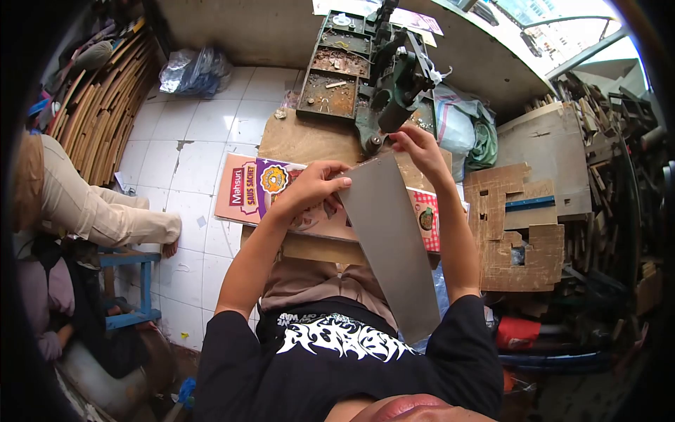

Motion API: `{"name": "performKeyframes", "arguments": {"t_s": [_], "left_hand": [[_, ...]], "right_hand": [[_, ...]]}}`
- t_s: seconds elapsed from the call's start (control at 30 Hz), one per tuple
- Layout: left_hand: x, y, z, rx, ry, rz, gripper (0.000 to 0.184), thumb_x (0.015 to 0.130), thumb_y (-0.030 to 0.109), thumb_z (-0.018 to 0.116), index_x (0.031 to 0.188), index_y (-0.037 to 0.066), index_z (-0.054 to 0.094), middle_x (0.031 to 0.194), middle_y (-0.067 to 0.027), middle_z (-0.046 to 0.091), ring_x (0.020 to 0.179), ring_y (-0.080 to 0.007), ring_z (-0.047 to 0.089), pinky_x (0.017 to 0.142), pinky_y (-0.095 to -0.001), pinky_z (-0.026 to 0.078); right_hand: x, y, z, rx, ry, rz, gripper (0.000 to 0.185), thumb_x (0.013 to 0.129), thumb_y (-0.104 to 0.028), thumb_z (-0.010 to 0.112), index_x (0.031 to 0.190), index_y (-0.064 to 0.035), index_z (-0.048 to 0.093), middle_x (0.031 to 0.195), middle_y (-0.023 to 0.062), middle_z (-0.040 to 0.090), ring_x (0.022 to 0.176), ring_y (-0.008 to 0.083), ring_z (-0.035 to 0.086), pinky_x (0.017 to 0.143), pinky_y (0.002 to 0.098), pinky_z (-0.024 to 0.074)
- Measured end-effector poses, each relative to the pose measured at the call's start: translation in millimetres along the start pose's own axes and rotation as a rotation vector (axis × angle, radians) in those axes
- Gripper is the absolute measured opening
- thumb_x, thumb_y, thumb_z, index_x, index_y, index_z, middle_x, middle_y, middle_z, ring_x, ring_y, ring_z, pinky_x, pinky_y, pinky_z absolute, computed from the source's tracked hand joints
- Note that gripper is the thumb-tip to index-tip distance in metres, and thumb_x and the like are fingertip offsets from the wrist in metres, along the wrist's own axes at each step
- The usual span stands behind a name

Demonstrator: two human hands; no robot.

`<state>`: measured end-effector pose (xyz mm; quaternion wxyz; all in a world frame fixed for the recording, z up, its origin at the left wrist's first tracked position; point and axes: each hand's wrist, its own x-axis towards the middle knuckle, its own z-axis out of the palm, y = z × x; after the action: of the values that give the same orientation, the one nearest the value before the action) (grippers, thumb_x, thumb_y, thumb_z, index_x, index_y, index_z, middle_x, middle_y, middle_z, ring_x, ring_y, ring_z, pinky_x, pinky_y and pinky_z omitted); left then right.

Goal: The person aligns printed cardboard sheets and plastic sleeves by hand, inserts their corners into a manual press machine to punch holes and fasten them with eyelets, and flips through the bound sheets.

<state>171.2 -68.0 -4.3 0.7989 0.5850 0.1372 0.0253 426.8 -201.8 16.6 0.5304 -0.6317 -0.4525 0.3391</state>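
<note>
Grey sheet (390, 246) (long) in left hand (318, 186)

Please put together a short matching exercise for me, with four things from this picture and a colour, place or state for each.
Things:
1. Metal sheet
2. Tray
3. Stand
4. Wooden strips

Descriptions:
A. Blue, with legs
B. Brown, piled at the upper left
C. Grey, in the grip of the left hand
D. Dark, with loose bits in its compartments

Right pairs: 1-C, 2-D, 3-A, 4-B
</note>
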Motion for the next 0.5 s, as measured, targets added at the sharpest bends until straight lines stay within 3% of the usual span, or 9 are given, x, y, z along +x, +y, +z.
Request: {"name": "performKeyframes", "arguments": {"t_s": [0.1,0.17,0.33,0.5], "left_hand": [[-0.8,0.6,-0.3,0.0,0.011,0.002,0.035,0.093,0.015,0.062,0.118,-0.008,0.055,0.097,-0.0102,0.066,0.069,-0.0127,0.066,0.057,-0.0233,0.057],[-1.0,-0.9,1.7,0.0,0.01,-0.012,0.035,0.092,0.015,0.063,0.118,-0.008,0.056,0.096,-0.01,0.066,0.069,-0.0127,0.066,0.057,-0.0231,0.057],[0.3,0.7,4.8,-0.003,0.018,0.027,0.033,0.094,0.014,0.062,0.118,-0.008,0.056,0.094,-0.0101,0.066,0.069,-0.013,0.066,0.058,-0.0238,0.057],[-0.6,1.5,2.4,0.019,0.028,-0.007,0.037,0.094,0.014,0.062,0.122,-0.009,0.054,0.095,-0.0111,0.066,0.066,-0.0133,0.066,0.057,-0.0238,0.057]], "right_hand": [[-71.6,-15.0,8.7,0.202,-0.007,0.26,0.038,0.101,-0.026,0.052,0.132,-0.0036,0.05,0.091,0.0033,0.065,0.073,0.0062,0.059,0.065,0.0208,0.0477],[-100.2,-19.3,11.1,0.062,-0.084,0.25,0.044,0.1,-0.022,0.055,0.138,-0.0049,0.043,0.091,0.0034,0.063,0.073,0.0059,0.057,0.064,0.0206,0.0455],[-127.8,-6.1,31.3,0.157,0.054,0.165,0.049,0.095,-0.009,0.06,0.14,-0.0038,0.04,0.087,0.0033,0.063,0.077,0.0071,0.057,0.068,0.0238,0.0468],[-129.2,-2.7,40.6,0.093,0.104,0.166,0.051,0.094,-0.008,0.061,0.141,-0.0049,0.041,0.089,0.0055,0.065,0.081,0.0078,0.058,0.071,0.0246,0.0474]]}}
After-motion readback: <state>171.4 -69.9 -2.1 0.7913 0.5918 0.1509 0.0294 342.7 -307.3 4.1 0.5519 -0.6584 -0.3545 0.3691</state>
